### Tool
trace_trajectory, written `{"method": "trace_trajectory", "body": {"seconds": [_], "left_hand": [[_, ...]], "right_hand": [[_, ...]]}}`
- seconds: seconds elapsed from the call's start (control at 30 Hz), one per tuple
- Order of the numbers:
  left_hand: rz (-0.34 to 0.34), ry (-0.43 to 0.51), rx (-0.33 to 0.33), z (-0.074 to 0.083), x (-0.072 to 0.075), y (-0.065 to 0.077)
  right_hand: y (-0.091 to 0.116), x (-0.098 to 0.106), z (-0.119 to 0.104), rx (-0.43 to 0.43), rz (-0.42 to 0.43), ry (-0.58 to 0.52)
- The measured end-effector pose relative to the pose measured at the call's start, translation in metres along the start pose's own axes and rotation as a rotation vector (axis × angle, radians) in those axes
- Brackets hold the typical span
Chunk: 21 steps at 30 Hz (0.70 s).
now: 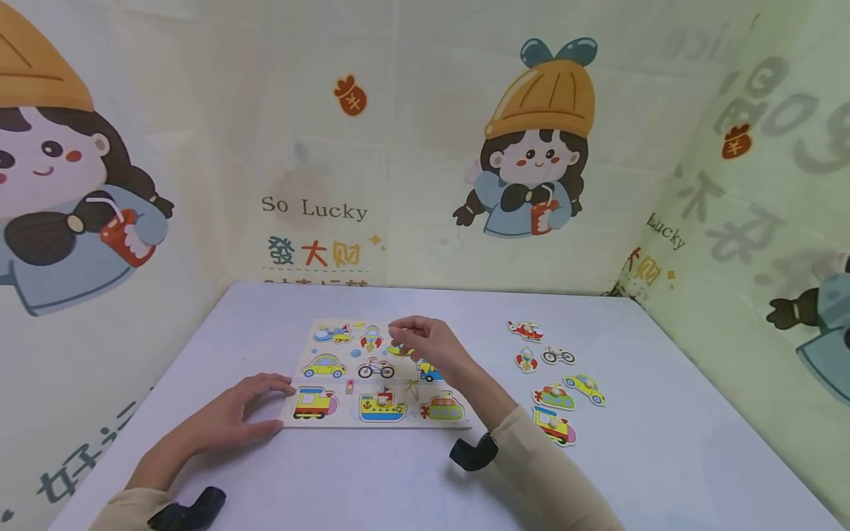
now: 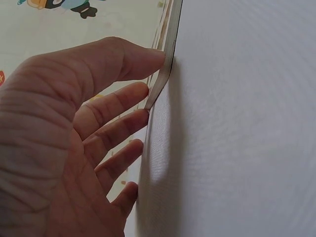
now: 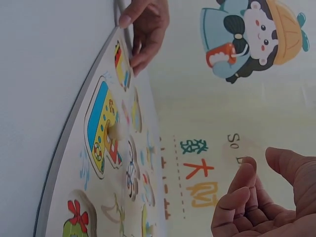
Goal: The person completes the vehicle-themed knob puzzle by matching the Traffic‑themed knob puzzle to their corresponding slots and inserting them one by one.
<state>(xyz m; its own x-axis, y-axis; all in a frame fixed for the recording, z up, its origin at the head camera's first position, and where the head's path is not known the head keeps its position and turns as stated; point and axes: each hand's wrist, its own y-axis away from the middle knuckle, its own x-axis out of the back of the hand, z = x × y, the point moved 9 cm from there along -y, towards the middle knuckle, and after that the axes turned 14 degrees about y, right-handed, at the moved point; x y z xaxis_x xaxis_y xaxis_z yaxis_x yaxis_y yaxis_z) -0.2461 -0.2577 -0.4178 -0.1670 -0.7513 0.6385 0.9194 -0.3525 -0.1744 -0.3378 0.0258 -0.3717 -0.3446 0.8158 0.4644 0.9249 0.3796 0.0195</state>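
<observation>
Fabric [image 1: 425, 147] printed with cartoon figures [image 1: 505, 214] walls in the back and sides; before you spreads a white counter [image 1: 358, 472], carrying a pale puzzle board [image 1: 413, 422] somewhat left of centre; your left grip [image 1: 232, 417] has thumb and fingers spread, touching the board's near left corner; your right grip [image 1: 437, 350] hangs above the board's right part, fingers gently curved, thumb apart from them, nothing seen between.

Progress, as far as it shows, looks like three pieces seated and six out; the ship [image 1: 382, 409] sits in its place, and the airplane [image 1: 332, 333] and truck [image 1: 429, 373] appear seated too, the truck partly hidden by your right grip; loose on the counter, right of the board, lie the train [image 1: 554, 426], car [image 1: 584, 389], submarine [image 1: 554, 398], helicopter [image 1: 526, 331], bicycle [image 1: 558, 356] and rocket [image 1: 526, 360]; the board's recesses [image 1: 315, 403] for train, car, submarine, bicycle and rocket show only printed pictures; the ninth, partly behind your right grip, is hard to read; smallest, a knob [image 3: 116, 131] rises from the ship.
</observation>
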Motion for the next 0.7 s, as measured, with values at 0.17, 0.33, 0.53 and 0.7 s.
{"method": "trace_trajectory", "body": {"seconds": [0.17, 0.33, 0.53, 0.7], "left_hand": [[0.000, -0.003, -0.006, 0.000, 0.000, 0.000], [0.008, -0.031, -0.026, 0.001, -0.001, 0.000], [0.008, -0.022, -0.024, 0.001, -0.002, 0.000], [0.005, -0.022, -0.021, 0.002, -0.003, 0.000]], "right_hand": [[0.007, 0.009, 0.003, -0.007, 0.020, 0.031], [0.016, 0.021, 0.008, -0.014, 0.032, 0.066], [0.025, 0.040, 0.019, -0.039, 0.072, 0.068], [0.034, 0.056, 0.030, -0.054, 0.101, 0.069]]}}
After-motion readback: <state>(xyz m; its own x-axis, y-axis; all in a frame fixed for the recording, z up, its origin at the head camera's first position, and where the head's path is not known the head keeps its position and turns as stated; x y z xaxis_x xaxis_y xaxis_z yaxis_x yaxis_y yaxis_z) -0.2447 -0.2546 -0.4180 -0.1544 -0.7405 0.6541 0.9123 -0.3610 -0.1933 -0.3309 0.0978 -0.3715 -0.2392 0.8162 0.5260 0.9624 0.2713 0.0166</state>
